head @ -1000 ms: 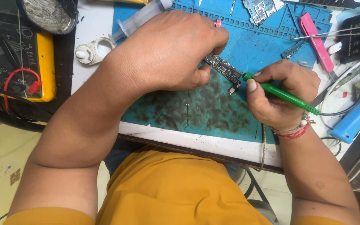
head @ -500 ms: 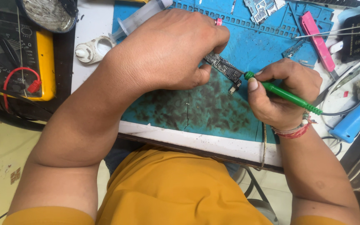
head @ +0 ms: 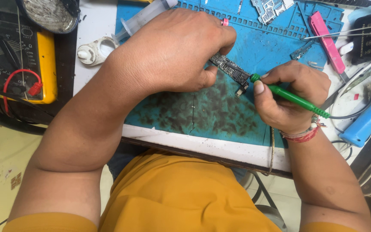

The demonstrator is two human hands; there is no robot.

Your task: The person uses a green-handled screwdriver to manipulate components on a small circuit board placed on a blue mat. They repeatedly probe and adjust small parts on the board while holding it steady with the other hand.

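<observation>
left hand pinning circuit board, right hand gripping green tool

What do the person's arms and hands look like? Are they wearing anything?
Both arms are bare from the short mustard-yellow sleeves down. No gloves on the left hand or right hand. The right wrist has a red and white thread bracelet. The left wrist has nothing on it, and no rings show.

Bright, even overhead light, sharp focus centre frame. Soft shadow under left hand toward 6 o'clock on the blue mat. Mild glare at 3 o'clock, wide-angle stretch at edges, no motion blur.
</observation>
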